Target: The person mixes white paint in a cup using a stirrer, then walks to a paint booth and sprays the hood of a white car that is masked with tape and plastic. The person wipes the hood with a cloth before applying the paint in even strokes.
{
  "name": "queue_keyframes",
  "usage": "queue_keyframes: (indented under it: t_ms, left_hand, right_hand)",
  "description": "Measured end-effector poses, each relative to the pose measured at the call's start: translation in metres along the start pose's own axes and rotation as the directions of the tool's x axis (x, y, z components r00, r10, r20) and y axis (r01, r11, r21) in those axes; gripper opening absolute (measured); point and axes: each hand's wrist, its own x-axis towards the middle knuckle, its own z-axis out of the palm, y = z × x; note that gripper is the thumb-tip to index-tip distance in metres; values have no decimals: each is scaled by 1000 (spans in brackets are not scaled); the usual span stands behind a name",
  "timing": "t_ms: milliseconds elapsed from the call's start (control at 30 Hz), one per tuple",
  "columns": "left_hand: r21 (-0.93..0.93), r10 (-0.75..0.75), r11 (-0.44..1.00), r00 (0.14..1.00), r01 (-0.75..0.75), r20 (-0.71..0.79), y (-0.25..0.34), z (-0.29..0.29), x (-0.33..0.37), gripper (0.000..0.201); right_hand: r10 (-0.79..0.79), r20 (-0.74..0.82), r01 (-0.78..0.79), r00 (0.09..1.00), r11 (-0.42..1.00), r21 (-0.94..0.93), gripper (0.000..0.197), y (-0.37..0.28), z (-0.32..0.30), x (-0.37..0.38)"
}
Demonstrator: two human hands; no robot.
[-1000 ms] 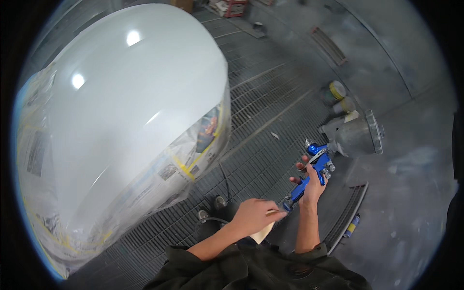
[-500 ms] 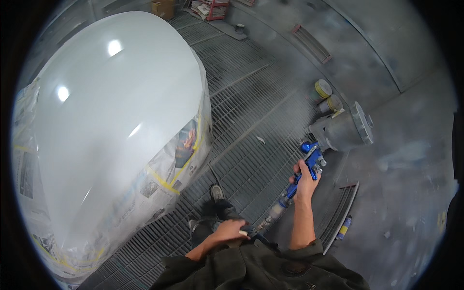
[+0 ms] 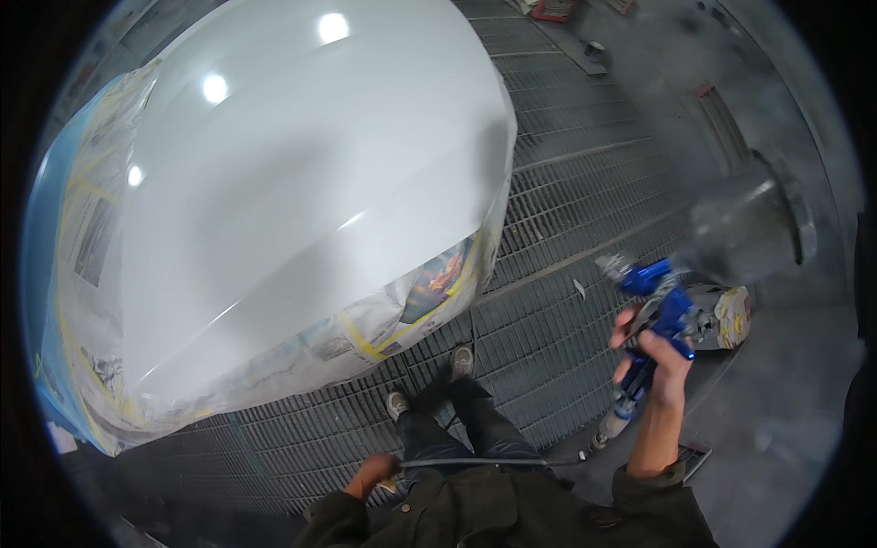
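Glossy smooth white panel (image 3: pixel 301 183), matt newspaper masking (image 3: pixel 402 320), metal grate floor (image 3: pixel 585 210), shiny blue spray gun (image 3: pixel 660 315).

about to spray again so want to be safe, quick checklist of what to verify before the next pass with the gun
1. Spray gun firmly in the right hand: ok.
2. Hose held clear by the left hand: ok.
3. Hose free of the shoes: cannot tell, it crosses in front of the legs.
4. Masking paper covers the edge below the white panel: ok on the near side.
5. Gun aimed at the panel: not ok, it is off to the right.
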Motion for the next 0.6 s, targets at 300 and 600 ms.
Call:
queue_keyframes:
  t_ms: [300, 600]
  left_hand:
    - [-467, -181, 878, 830, -106, -528, 109, -26, -58, 26]
    - [-406, -188, 912, 819, -59, -541, 67, 14, -57, 25]
  right_hand:
    - [50, -111, -87, 993, 929, -361, 25, 34, -13, 108]
    - [175, -45, -175, 984, 861, -478, 29, 63, 36, 84]
